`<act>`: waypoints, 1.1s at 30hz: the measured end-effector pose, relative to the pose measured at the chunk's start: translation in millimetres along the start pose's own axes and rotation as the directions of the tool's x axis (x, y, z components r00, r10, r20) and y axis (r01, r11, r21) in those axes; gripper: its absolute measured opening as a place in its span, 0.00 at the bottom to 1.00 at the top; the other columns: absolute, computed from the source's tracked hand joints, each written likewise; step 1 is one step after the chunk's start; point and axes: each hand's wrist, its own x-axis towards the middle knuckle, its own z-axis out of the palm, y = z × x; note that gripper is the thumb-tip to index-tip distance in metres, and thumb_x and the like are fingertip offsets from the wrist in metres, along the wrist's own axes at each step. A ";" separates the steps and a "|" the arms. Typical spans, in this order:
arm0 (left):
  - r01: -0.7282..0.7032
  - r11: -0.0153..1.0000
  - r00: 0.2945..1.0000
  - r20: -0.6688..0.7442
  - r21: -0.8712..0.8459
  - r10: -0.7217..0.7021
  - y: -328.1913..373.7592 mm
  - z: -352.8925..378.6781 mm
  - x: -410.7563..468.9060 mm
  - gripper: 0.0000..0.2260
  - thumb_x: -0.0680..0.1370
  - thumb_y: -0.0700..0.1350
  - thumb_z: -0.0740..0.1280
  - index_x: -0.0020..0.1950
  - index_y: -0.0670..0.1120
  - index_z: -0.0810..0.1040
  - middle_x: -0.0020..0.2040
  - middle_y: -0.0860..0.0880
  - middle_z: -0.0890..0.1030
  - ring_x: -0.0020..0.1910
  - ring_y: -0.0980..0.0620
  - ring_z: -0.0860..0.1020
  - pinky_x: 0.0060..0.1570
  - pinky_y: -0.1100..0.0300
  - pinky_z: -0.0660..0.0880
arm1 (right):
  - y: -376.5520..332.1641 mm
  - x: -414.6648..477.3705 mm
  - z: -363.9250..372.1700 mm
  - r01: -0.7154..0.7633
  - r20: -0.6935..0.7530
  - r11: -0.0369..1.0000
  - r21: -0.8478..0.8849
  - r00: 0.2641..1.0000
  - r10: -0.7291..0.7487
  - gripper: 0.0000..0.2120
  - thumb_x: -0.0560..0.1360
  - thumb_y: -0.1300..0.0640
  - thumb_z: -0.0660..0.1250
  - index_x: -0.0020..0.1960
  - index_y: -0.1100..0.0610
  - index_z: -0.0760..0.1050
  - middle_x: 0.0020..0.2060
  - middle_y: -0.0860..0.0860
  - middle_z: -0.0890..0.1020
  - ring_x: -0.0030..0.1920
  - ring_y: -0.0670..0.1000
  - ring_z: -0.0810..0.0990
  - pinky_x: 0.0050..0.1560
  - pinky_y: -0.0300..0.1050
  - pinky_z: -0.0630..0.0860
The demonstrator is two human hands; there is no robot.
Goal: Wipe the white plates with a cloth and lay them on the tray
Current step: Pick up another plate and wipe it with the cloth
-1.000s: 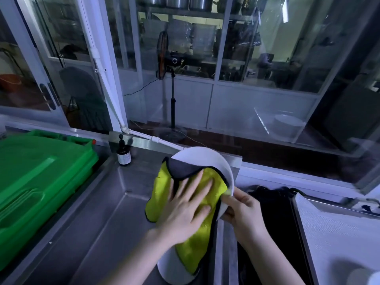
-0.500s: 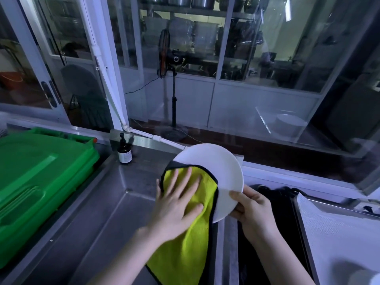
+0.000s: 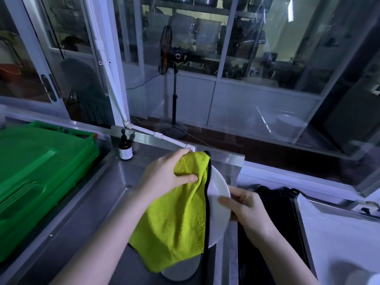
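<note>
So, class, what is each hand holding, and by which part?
The left hand grips the yellow cloth by its bunched upper end; the right hand pinches the white plate at its right rim.

The yellow-green cloth [image 3: 178, 223] hid most of the white plate [image 3: 219, 204]; only its right part showed. The fingers of the right hand [image 3: 246, 210] lay out of sight behind that plate, and those of the left hand [image 3: 164, 177] behind the cloth's top fold. The green crate [image 3: 37, 171] ran off the left edge. The label on the bottle [image 3: 125, 149] was too small to read.
</note>
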 end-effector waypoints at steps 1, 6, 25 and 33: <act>0.013 0.997 0.999 0.033 -0.079 -0.011 -4.2 -3.0 -2.1 0.34 0.65 0.71 0.69 0.69 0.66 0.65 0.56 0.62 0.80 0.50 0.57 0.79 0.44 0.65 0.75 | -2.7 2.2 -2.2 0.036 0.000 0.997 -0.067 0.999 -0.036 0.11 0.77 0.69 0.67 0.50 0.58 0.86 0.45 0.63 0.86 0.43 0.54 0.83 0.44 0.51 0.77; 0.076 0.958 0.988 0.154 -0.276 -0.034 -16.0 5.2 -15.0 0.34 0.64 0.69 0.69 0.69 0.69 0.67 0.47 0.50 0.84 0.43 0.41 0.82 0.50 0.43 0.79 | -9.2 16.3 0.3 0.102 -0.044 0.949 -0.300 0.992 -0.121 0.07 0.80 0.60 0.67 0.51 0.54 0.85 0.40 0.56 0.85 0.40 0.46 0.78 0.40 0.42 0.73; 0.253 0.862 0.967 0.083 -0.440 -0.242 -60.1 -7.8 -13.8 0.40 0.71 0.56 0.73 0.77 0.42 0.62 0.74 0.51 0.65 0.68 0.63 0.61 0.62 0.75 0.56 | -8.9 60.6 41.8 0.154 -0.186 0.902 -0.404 0.951 -0.246 0.04 0.79 0.52 0.69 0.46 0.48 0.82 0.39 0.52 0.83 0.39 0.44 0.75 0.41 0.41 0.71; 0.176 0.772 0.973 -0.008 -0.611 -0.229 -75.0 -5.4 -8.0 0.12 0.74 0.48 0.73 0.56 0.54 0.78 0.49 0.62 0.84 0.51 0.68 0.79 0.50 0.71 0.71 | -4.2 74.4 60.8 0.109 -0.288 0.932 -0.347 0.933 -0.216 0.06 0.78 0.54 0.70 0.44 0.46 0.83 0.38 0.50 0.83 0.37 0.41 0.77 0.41 0.42 0.72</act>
